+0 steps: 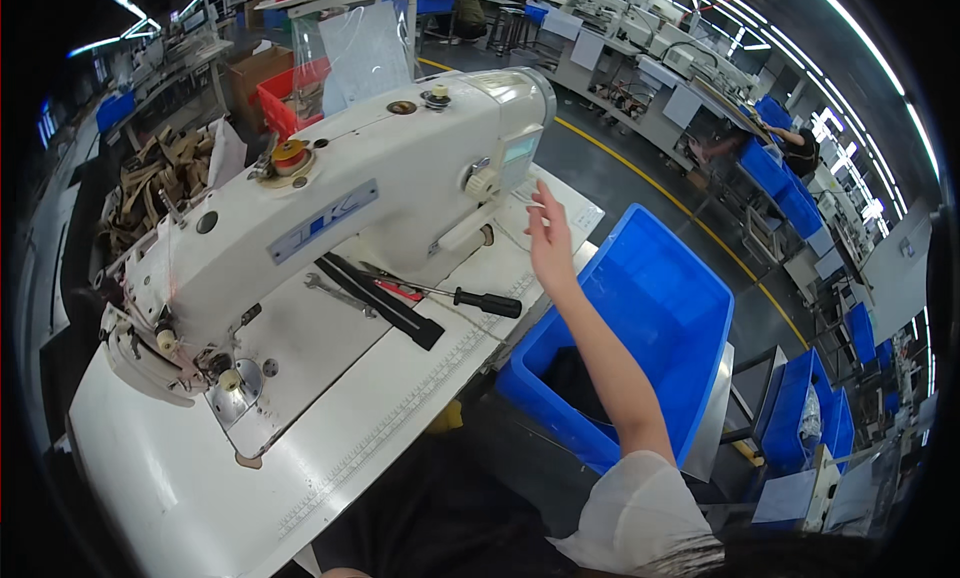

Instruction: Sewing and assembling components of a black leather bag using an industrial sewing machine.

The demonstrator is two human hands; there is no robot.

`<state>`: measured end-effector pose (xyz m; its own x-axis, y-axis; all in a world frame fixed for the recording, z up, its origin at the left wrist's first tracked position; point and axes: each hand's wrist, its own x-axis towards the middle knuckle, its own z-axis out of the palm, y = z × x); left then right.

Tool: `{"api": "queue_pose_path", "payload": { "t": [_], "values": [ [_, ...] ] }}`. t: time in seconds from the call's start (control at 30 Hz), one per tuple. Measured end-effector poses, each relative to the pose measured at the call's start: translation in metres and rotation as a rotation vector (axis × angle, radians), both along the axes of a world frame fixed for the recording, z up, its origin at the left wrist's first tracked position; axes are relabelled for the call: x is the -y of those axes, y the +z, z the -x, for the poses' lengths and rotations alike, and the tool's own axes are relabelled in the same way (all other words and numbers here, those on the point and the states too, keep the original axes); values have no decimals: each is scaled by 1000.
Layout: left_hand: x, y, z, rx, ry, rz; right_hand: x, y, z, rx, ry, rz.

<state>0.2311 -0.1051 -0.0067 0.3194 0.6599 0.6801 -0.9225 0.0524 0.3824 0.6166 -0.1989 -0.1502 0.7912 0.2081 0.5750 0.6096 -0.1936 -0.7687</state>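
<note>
Over the right edge of the white sewing table (180,478), the right hand (550,243) is held up with its fingers spread apart and nothing gripped. It is close to the white sewing machine (330,213). A black-handled screwdriver (470,298) is laid just beside it. A blue bin (650,318) is seen below the arm.

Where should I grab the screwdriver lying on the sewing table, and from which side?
Take the screwdriver by its black handle, the thick end pointing toward the blue bin. It lies flat on the white table, with its thin shaft running under the sewing machine arm. Coming from above on the right side looks best, since the right hand hovers open nearby, and the handle is clear.
</note>
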Motion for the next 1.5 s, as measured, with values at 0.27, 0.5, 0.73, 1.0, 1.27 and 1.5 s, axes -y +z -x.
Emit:
{"api": "queue_pose_path", "payload": {
  "t": [0.27, 0.5, 0.73, 1.0, 1.27, 1.5],
  "values": [
    [-4, -1, -17, -178, -67, -156, -34, -12, -4, 18, -23, 0],
    [-2, -2, -36, -294, -220, -281, -29, -15, -8, 25, -3, 25],
    [25, -7, -32, -377, -86, -145, -33, -11, -3, 55, 13, 19],
    [5, 0, -35, -439, -227, -113, -32, -17, -5, 97, -35, 68],
    [17, -7, -48, -334, -129, -84, -34, -17, -4, 104, -64, 64],
    [22, -4, -48, -395, -165, 1, -32, -19, -4, 122, -69, 86]
  ]
}}
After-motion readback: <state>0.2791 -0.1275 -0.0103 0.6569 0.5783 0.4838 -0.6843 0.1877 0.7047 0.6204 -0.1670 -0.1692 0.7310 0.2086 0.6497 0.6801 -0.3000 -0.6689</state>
